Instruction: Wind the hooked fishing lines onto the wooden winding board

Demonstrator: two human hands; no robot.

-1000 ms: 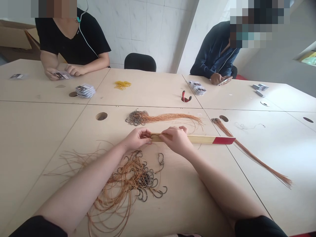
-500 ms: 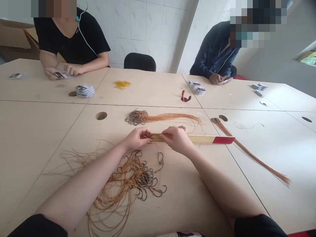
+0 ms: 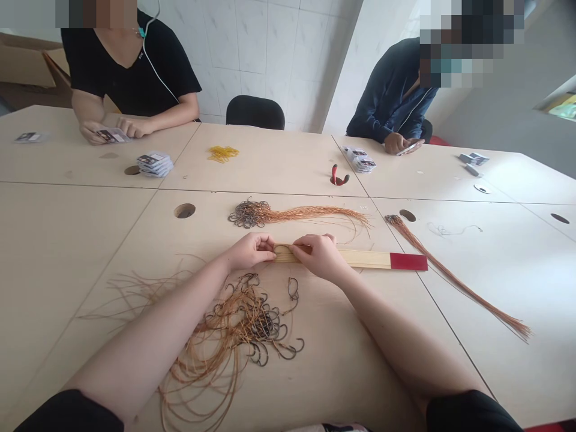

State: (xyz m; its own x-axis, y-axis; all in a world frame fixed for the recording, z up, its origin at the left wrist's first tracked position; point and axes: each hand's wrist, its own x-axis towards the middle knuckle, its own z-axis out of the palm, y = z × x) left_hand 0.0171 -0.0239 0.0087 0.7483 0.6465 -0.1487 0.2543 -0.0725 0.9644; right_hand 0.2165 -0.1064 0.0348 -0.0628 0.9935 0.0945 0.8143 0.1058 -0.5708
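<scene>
My left hand [image 3: 249,252] and my right hand [image 3: 318,258] both grip the near end of a flat wooden strip [image 3: 360,260], whose far end is painted red. A thin thread or line seems to lie along the strip between my fingers, though my hands hide most of it. Just below my hands, a tangle of dark metal fish hooks with orange snells [image 3: 243,324] lies on the table. A second bundle of hooks and orange lines [image 3: 265,214] lies beyond the strip, and a loose orange bundle [image 3: 450,276] stretches to the right.
A pale wooden table [image 3: 67,240] has several round holes. Across it, a person in a black T-shirt [image 3: 130,72] handles card packets beside a stack [image 3: 155,164]. A person in a dark jacket [image 3: 391,96] holds a phone. Red-handled pliers [image 3: 338,176] and yellow rubber bands [image 3: 222,154] lie there.
The wooden strip has rolled slightly in my hands, showing more of its flat face, and its red end sits a little lower. My hands have stayed almost in place.
</scene>
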